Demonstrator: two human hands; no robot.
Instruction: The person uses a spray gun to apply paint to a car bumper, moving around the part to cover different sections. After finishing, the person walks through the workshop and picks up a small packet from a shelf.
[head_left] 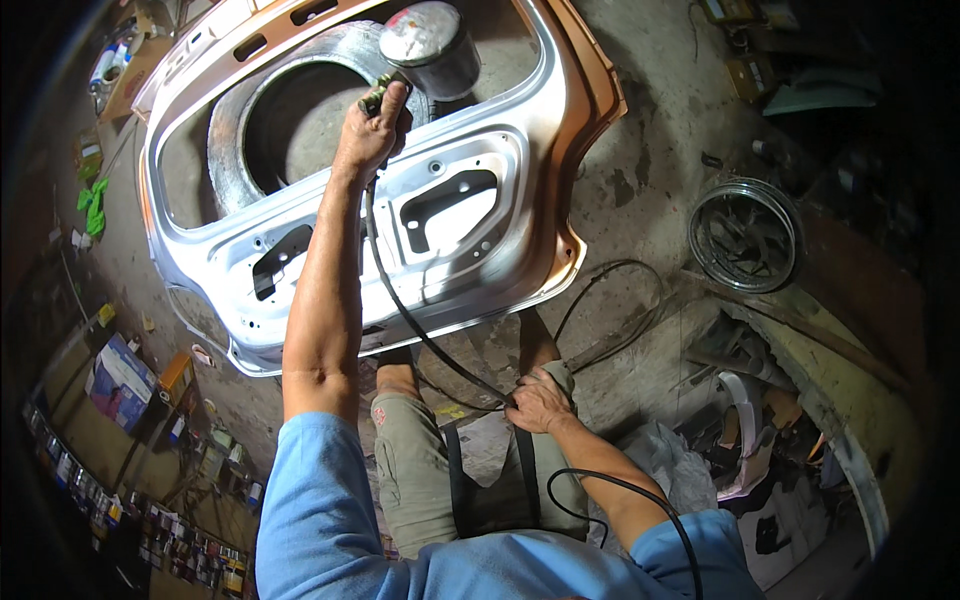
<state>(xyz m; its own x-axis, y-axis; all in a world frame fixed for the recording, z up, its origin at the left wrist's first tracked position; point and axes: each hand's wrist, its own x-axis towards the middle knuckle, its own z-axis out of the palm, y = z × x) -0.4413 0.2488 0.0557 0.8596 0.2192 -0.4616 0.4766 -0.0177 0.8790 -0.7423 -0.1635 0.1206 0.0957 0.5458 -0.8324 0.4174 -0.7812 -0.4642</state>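
Note:
Stretched far forward, my left hand (370, 132) is closed round the grip of a spray gun (372, 100) topped with a round metal cup (440, 65). The gun is over the window opening of a car tailgate panel (320, 215), whose inner face is silvery white and whose edges are orange-brown. From the gun a black air hose (420, 333) runs down toward my body. Near my knee, my right hand (541, 400) is closed round that hose. The gun's nozzle is mostly hidden by the hand and cup.
Beneath the panel lies a tyre (228, 150) dusted silver. A spoked wheel (746, 236) lies at right, above a curved body panel (840, 440) and scrap parts. Boxes (122, 382) and many small cans (180, 535) stand at lower left. Hose loops (650, 310) cross the floor.

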